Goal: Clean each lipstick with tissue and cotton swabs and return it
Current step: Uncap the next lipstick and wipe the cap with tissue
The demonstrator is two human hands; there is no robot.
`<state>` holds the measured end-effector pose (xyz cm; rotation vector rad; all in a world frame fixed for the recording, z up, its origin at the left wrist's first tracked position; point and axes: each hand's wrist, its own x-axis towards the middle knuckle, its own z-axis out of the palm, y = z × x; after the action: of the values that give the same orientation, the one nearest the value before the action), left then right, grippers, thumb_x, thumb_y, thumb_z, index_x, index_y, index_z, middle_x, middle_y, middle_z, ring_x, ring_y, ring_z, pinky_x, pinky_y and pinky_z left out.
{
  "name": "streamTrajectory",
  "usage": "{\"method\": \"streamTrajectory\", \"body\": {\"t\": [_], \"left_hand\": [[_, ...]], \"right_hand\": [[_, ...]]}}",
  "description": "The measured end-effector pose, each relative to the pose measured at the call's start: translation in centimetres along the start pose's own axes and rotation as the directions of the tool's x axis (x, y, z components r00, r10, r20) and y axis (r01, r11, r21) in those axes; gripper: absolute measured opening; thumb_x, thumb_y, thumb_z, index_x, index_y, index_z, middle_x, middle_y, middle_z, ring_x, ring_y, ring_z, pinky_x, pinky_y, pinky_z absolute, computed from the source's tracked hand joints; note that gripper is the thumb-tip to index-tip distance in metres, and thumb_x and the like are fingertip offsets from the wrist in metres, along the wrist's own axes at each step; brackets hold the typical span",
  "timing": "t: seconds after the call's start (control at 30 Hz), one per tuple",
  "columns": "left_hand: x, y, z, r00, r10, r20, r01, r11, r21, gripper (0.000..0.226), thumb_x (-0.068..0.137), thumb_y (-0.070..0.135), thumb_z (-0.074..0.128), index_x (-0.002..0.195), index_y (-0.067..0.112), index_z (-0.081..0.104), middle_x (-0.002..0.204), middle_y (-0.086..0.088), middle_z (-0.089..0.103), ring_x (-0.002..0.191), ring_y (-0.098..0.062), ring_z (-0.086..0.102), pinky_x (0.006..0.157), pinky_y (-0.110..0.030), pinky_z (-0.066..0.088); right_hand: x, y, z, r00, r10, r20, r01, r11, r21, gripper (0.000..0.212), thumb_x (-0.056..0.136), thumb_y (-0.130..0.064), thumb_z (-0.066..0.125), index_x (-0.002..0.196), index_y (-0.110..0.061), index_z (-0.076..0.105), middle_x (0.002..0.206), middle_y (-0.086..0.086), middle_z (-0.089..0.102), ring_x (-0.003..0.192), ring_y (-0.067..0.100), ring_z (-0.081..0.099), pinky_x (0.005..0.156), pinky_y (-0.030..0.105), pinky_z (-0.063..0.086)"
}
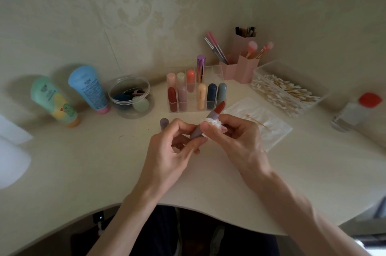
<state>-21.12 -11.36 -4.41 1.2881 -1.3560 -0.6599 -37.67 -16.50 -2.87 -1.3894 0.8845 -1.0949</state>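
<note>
- While both grips meet above the bench (83,161), a clear organizer (216,74) of capped lipsticks (212,96) stands just behind them.
- Left grip (169,151) pinches the mauve barrel of the open lipstick (197,132).
- Right grip (240,140) pinches crumpled tissue (213,122) round its collar.
- A mauve cap (164,123) stands just left.

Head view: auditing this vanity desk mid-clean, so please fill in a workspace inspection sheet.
surface: cream desk with curved front edge.
job's things: mauve lipstick tube, red bullet out; crumpled white tissue round its neck; mauve cap standing by; clear acrylic organiser of lipsticks; clear box of cotton swabs; flat tissue sheet bearing a used swab.
clutter: green tube, blue tube, clear round jar, pink brush holders, red-capped bottle.
grippers: left hand grips the tube; right hand pinches the tissue.
cables: nothing seen.
surroundings: cream patterned wallpaper.
</note>
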Motion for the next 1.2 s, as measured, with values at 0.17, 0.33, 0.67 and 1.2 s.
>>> {"method": "streamTrajectory", "body": {"t": [0.17, 0.33, 0.67, 1.2], "left_hand": [[0.1, 0.0, -0.3, 0.979, -0.002, 0.202, 0.021, 0.996, -0.091, 0.013, 0.106, 0.018, 0.057, 0.11, 0.011, 0.067, 0.09, -0.004, 0.075, 0.069, -0.024, 0.07, 0.068, -0.021, 0.049], [0.1, -0.3, 0.2, 0.993, 0.013, 0.114, -0.015, 1.0, 0.015, 0.033, 0.09, 0.044, 0.072, 0.115, 0.023, 0.065, 0.098, 0.005, 0.073, 0.079, -0.023, 0.073, 0.072, -0.035, 0.058], [0.1, 0.1, -0.6, 0.974, 0.025, 0.227, -0.021, 1.0, -0.02, 0.024, 0.11, 0.017, 0.045, 0.107, 0.007, 0.067, 0.083, -0.001, 0.07, 0.07, -0.02, 0.065, 0.068, -0.022, 0.048], [0.2, 0.0, -0.5, 0.989, -0.021, 0.143, 0.033, 0.996, -0.082, 0.019, 0.093, 0.026, 0.067, 0.102, 0.01, 0.07, 0.083, -0.003, 0.076, 0.064, -0.019, 0.068, 0.068, -0.026, 0.054]], "right_hand": [[-0.2, -0.2, -0.2, 0.999, -0.023, 0.039, 0.021, 0.999, 0.038, 0.017, 0.094, -0.015, 0.077, 0.094, 0.001, 0.076, 0.075, 0.016, 0.072, 0.07, 0.021, 0.067, 0.071, 0.028, 0.055], [-0.1, -0.2, -0.1, 1.0, -0.014, -0.01, 0.014, 1.0, 0.026, 0.017, 0.092, -0.019, 0.079, 0.097, -0.003, 0.079, 0.087, 0.011, 0.079, 0.082, 0.019, 0.074, 0.077, 0.026, 0.058], [-0.2, 0.0, 0.0, 0.998, -0.058, 0.038, 0.057, 0.998, 0.013, 0.016, 0.094, -0.015, 0.078, 0.095, 0.0, 0.076, 0.083, 0.018, 0.076, 0.076, 0.031, 0.073, 0.076, 0.045, 0.06], [0.1, 0.7, -0.4, 0.994, -0.105, -0.01, 0.106, 0.994, 0.029, 0.023, 0.082, -0.017, 0.084, 0.092, 0.003, 0.077, 0.092, 0.013, 0.078, 0.086, 0.023, 0.074, 0.083, 0.036, 0.059]]}}
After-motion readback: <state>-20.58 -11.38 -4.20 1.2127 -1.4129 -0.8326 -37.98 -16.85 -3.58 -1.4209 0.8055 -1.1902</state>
